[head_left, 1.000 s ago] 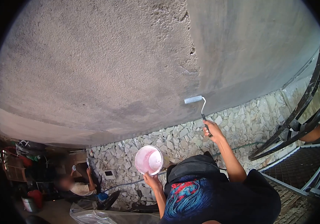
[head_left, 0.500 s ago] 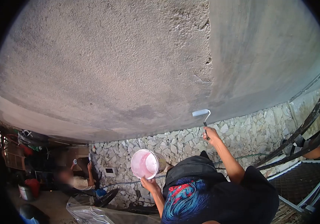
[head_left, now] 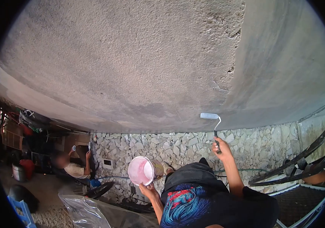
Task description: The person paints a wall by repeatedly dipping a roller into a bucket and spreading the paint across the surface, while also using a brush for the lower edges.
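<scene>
My right hand (head_left: 223, 148) is closed round the dark handle of a paint roller (head_left: 209, 116), whose pale blue-white sleeve is at the lower part of the grey wall (head_left: 132, 68). Whether the sleeve touches the wall I cannot tell. At the lower middle my left hand (head_left: 150, 191) grips the rim of a bucket (head_left: 158, 170), its fingers partly hidden. The bucket is tilted toward the camera and its inside shows pink and whitish stains.
Broken stones (head_left: 185, 146) cover the ground along the wall. A seated person (head_left: 77, 169) is at the left, near a silver pot (head_left: 18, 173). Clear plastic sheeting (head_left: 90, 212) lies bottom left. Dark curved bars and a mesh-filled frame (head_left: 302, 205) stand right.
The view has shifted, so the wall's rough edge sits further right. My right hand and the roller are slightly further right and lower in view; the bucket appears slightly further left.
</scene>
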Tool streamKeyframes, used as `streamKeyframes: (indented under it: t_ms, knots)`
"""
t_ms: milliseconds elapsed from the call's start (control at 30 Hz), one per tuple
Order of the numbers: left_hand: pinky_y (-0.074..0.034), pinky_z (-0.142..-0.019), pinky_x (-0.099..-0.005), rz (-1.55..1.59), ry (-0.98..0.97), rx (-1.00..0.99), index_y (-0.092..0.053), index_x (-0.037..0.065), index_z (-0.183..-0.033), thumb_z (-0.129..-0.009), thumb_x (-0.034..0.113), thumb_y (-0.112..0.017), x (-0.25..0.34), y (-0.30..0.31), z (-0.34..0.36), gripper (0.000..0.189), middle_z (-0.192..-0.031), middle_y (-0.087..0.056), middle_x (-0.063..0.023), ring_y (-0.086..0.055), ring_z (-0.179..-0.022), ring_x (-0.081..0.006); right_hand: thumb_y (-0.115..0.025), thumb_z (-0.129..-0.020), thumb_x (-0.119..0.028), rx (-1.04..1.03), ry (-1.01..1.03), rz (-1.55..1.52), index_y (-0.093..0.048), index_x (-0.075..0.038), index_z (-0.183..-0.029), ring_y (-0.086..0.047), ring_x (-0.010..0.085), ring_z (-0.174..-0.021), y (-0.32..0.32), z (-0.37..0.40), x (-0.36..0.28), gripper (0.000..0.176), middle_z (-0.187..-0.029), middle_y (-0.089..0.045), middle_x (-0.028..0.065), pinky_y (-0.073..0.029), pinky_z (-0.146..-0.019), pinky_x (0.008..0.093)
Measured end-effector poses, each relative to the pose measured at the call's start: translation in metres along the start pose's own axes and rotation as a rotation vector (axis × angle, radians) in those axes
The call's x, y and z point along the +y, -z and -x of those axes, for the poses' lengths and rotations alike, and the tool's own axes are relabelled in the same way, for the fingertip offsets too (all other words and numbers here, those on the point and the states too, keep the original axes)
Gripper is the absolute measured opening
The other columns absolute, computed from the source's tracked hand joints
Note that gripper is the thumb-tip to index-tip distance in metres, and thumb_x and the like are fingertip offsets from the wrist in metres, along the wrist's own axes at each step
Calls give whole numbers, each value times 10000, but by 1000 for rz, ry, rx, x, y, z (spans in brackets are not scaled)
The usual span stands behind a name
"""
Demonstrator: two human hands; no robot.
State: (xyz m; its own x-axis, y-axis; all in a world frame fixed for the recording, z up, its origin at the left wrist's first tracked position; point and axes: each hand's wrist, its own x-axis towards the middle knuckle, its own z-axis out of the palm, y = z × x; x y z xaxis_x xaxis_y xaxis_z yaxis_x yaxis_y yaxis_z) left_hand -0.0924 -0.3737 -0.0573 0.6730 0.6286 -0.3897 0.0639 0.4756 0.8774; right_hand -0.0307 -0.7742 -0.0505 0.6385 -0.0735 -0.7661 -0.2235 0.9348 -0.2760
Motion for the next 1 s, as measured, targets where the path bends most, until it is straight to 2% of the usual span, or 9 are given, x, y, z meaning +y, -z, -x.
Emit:
streamKeyframes:
  t_ms: [100, 200, 300, 433, 500, 667, 833, 933, 1000]
  knots:
    - [-435, -764, -318, 34, -8, 53, -483, 102, -1187, -921, 327, -533, -7, 18, 2, 352, -1116, -550, -47, -540, -968, -181, -573, -907, -137, -99, 32, 33, -529, -84, -966, -389, 75, -491, -22, 61, -7, 90, -650, -452, 6, -315, -411, 203]
    - [-429, -776, -323, 11, 47, 54, -482, 110, -1202, -927, 320, -528, -7, 36, 0, 349, -1136, -546, -49, -536, -983, -184, -575, -912, -146, -114, 45, 9, -542, -104, -1000, -384, 68, -493, -34, 88, -17, 103, -654, -449, 1, -305, -407, 195]
    - [-437, -782, -339, 28, 24, 84, -453, 112, -1225, -923, 316, -518, 2, 33, 3, 371, -1180, -524, -70, -529, -1019, -204, -550, -934, -160, -207, 76, 47, -553, -122, -1109, -372, 58, -482, -39, 115, -21, 179, -653, -441, -8, -298, -400, 187]
    - [-446, -787, -355, -7, 11, 76, -436, 97, -1243, -914, 298, -506, 5, 43, -8, 392, -1201, -511, -83, -529, -1044, -216, -541, -943, -171, -222, 82, 46, -542, -135, -1153, -364, 52, -476, -53, 149, -15, 213, -648, -435, -12, -293, -392, 186]
    - [-445, -801, -360, -41, 23, 44, -431, 95, -1266, -918, 307, -515, 6, 51, -18, 416, -1204, -517, -85, -530, -1047, -212, -537, -949, -181, -239, 102, 143, -531, -150, -1190, -367, 45, -478, -60, 159, -7, 243, -643, -430, -21, -287, -385, 185]
    - [-451, -784, -353, 1, 9, 48, -435, 87, -1254, -926, 328, -529, 16, 31, -13, 419, -1199, -518, -87, -532, -1037, -212, -555, -940, -163, -240, 140, 197, -541, -139, -1070, -378, 46, -479, -74, 120, 19, 133, -643, -431, -35, -289, -389, 190]
    - [-453, -788, -360, -5, 38, -15, -431, 81, -1249, -926, 316, -525, 2, 42, -34, 410, -1205, -513, -88, -531, -1040, -215, -573, -905, -111, -124, 89, 119, -543, -71, -959, -383, 65, -499, -67, 29, 45, 74, -656, -436, -2, -303, -408, 197]
    - [-459, -790, -365, -31, 48, -54, -428, 78, -1238, -923, 293, -518, 5, 41, -37, 392, -1201, -513, -93, -531, -1040, -225, -567, -903, -102, -126, 116, 118, -541, -47, -941, -393, 66, -508, -69, 34, 48, 72, -654, -434, 4, -302, -410, 192]
    - [-462, -796, -371, -40, 44, -31, -425, 74, -1227, -918, 271, -506, 13, 36, -31, 375, -1198, -512, -96, -529, -1038, -234, -556, -916, -101, -121, 107, 96, -520, -51, -986, -390, 61, -493, -84, 77, 41, 93, -645, -445, -2, -311, -409, 206]
